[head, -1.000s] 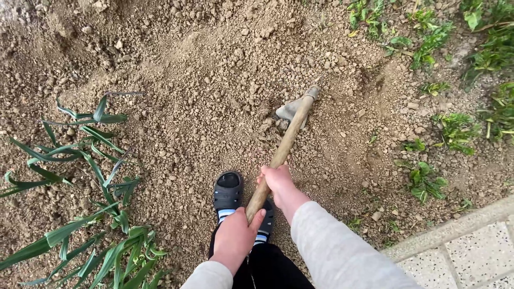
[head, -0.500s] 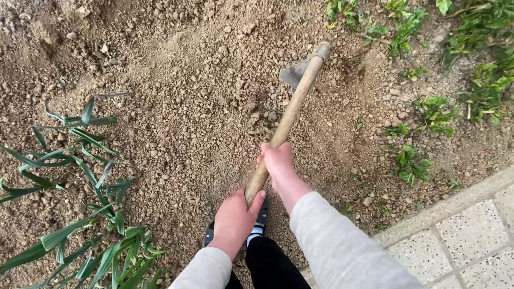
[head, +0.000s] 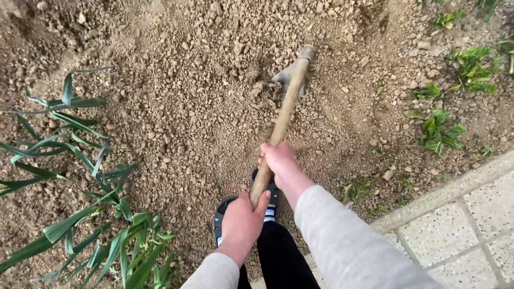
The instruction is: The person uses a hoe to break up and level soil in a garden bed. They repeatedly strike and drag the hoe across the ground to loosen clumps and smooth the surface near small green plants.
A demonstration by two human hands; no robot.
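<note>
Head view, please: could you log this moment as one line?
left hand: grips wooden hoe handle end | right hand: grips mid-handle | grey metal blade: in brown soil

Loose brown soil point(head: 176, 96) full of small clods and pebbles fills most of the view. At the left edge grows a clump of long, narrow green leaves point(head: 75, 144), with more such blades point(head: 123, 251) low at the bottom left. Small leafy weeds point(head: 441, 128) stand in the soil at the right, and others point(head: 471, 61) near the top right corner. A pale stone kerb point(head: 444, 192) runs diagonally at the lower right, bordering speckled paving slabs point(head: 482, 225). A dark sandal point(head: 222, 214), perhaps with a striped sock, rests on the soil at the bottom centre.
</note>
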